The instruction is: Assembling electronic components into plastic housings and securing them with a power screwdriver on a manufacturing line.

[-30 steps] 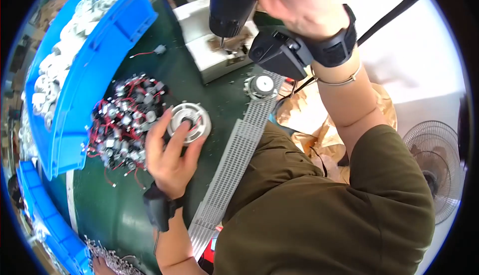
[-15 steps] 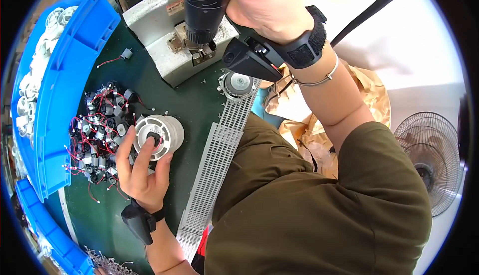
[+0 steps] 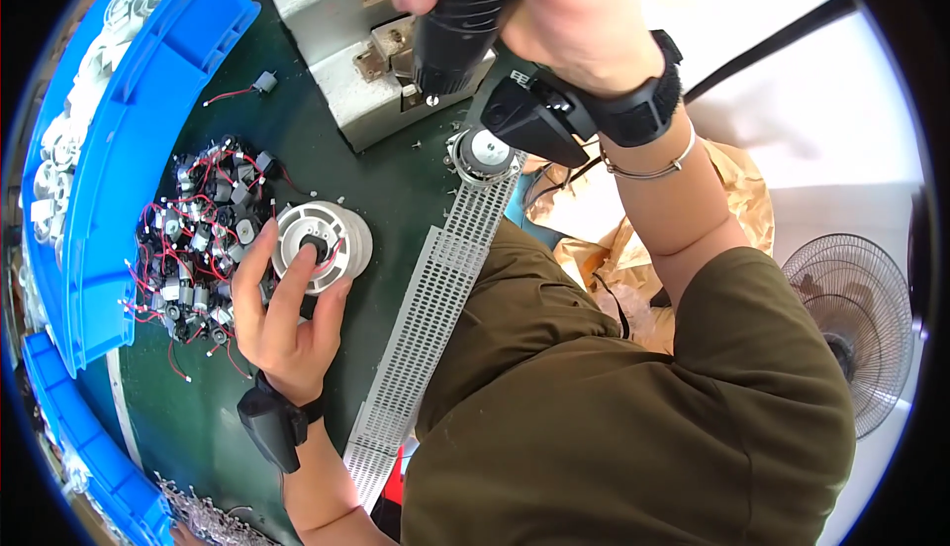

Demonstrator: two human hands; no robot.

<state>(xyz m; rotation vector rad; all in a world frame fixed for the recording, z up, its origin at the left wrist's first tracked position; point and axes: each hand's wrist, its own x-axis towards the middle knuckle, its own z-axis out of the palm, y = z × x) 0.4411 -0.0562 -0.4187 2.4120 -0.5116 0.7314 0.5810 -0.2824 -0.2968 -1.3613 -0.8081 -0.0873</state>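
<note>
My left hand grips a white round plastic housing that lies on the green table. The thumb and a finger hold its rim, while another fingertip presses on a small dark motor in its centre; a red wire shows beside it. High on the right, my right hand is wrapped round a black electric screwdriver, pointed downward. A small silver screw sits at the driver's tip, just in front of a grey metal screw feeder.
A heap of small motors with red wires lies left of the housing. Blue bins of white parts line the left side. A round part with a silver disc sits by the perforated metal strip. A fan stands at right.
The screwdriver has drawn back from the feeder's opening toward me, and a screw now shows at its tip. My left hand keeps its hold on the housing. The whole view has shifted slightly.
</note>
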